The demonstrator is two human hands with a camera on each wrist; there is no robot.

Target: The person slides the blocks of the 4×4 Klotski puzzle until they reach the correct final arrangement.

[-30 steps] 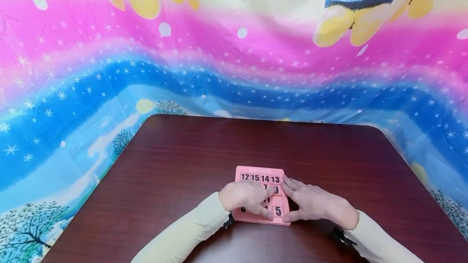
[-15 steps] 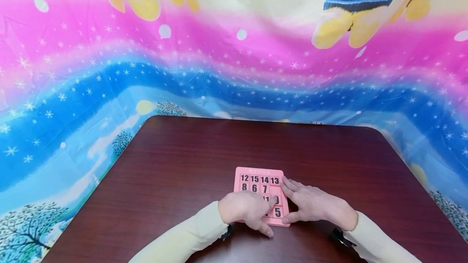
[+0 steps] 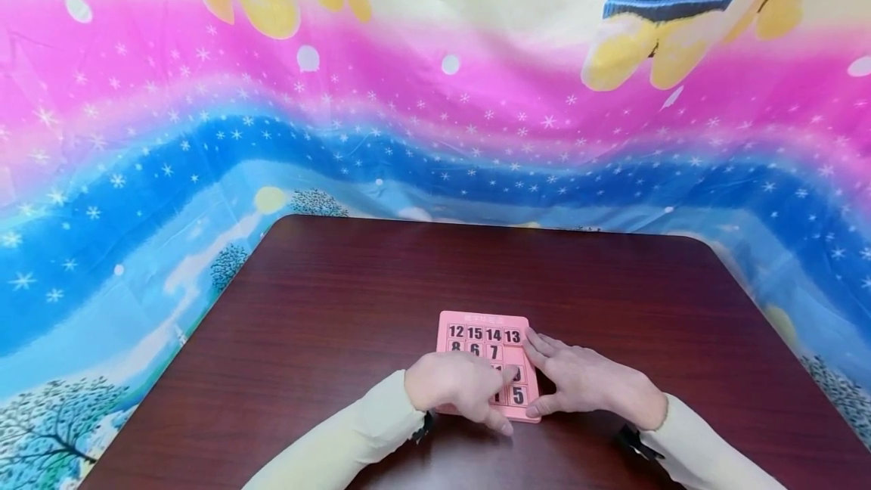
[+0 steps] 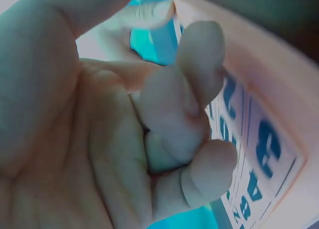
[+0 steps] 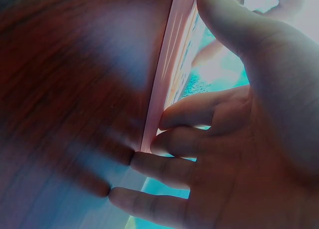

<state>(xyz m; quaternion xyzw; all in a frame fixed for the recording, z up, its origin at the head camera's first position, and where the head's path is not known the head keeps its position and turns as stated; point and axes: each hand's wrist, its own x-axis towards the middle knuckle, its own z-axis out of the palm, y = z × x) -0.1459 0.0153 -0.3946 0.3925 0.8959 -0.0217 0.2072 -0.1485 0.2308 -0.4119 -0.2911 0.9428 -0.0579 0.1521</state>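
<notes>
In the head view, a pink sliding number puzzle lies flat on the table, its black-numbered tiles in rows. The top row reads 12, 15, 14, 13. My left hand reaches over the lower left of the board and hides several tiles. Its index fingertip touches the 9 tile in the third row, with a gap in the row above. The left wrist view shows its other fingers loosely bent beside the board. My right hand rests along the board's right edge, fingers extended and thumb at the lower corner.
The dark wooden table extends around the puzzle. Behind it hangs a colourful printed cloth. Dark straps sit at both wrists, below light sleeves.
The 9 tile has slid from the second row down into the third under my left index finger. My left hand has shifted toward me. The right hand keeps its place.
</notes>
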